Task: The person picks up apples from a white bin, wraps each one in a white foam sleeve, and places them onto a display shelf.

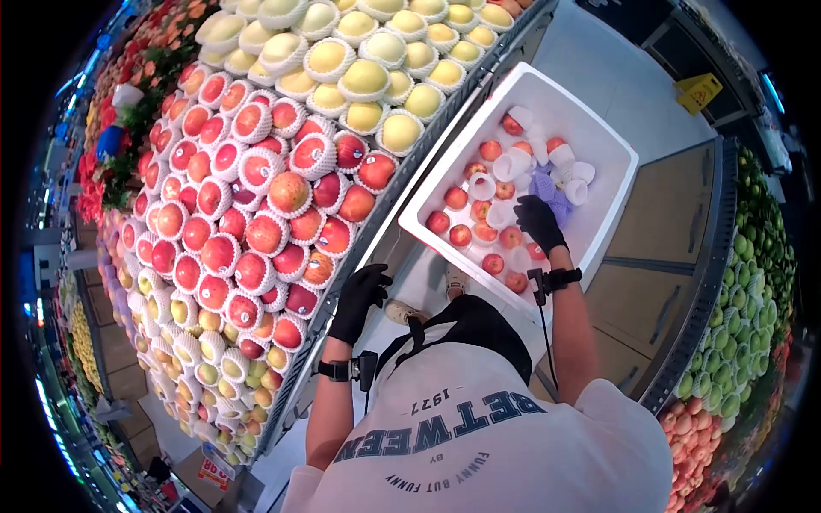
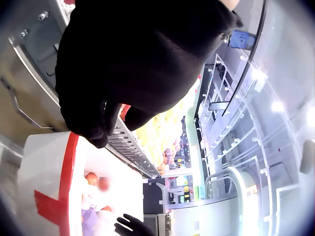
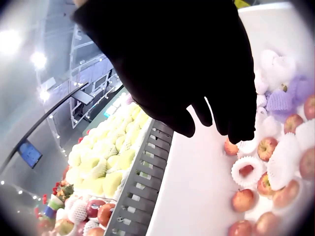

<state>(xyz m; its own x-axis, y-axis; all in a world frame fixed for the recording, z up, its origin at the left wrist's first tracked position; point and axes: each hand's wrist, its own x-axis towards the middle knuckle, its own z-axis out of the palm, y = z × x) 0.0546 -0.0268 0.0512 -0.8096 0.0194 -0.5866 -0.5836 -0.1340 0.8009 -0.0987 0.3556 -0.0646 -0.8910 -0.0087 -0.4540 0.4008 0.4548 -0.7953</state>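
Shirt (image 1: pixel 462 445) w/ "BETWEEN" & "FUNNY BUT FUNNY", L hand (image 1: pixel 359 301) loose nr apples (image 1: pixel 301 299), R hand (image 1: pixel 540 224) part-spread over box (image 1: pixel 611 162)

The shirt (image 1: pixel 513 449) reads "BETWEEN", "1977", "BY", "FUNNY BUT FUNNY".

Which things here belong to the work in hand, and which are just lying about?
Likely job:
- loose red apples
- white foam sleeves
- purple foam netting
- white foam box

Probably just about:
- yellow plastic floor sign
- pale-yellow netted fruit
- piled green fruit
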